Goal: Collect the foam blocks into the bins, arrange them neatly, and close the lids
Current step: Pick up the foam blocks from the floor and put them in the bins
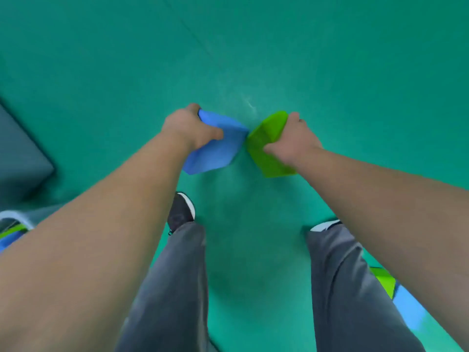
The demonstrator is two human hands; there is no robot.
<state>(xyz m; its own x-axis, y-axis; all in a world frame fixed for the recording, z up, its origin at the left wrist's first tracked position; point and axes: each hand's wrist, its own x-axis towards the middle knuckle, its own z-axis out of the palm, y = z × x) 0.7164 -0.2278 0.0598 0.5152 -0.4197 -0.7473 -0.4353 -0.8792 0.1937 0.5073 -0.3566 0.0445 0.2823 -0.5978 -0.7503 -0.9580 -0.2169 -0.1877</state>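
My left hand (189,129) grips a blue foam block (215,148) over the green floor, fingers curled round its far end and thumb on top. My right hand (291,139) grips a green foam block (266,146) the same way. The two blocks meet at a corner between my hands. At the lower left edge, a bin (15,217) with a pale rim shows green and blue blocks inside, mostly hidden by my left forearm. Another green block (384,279) and a blue block (411,308) lie on the floor behind my right leg.
A dark grey box-like object (20,158) stands at the left edge. My legs in grey trousers and my dark shoes (181,209) stand below the hands. Green floor (253,47) stretches ahead.
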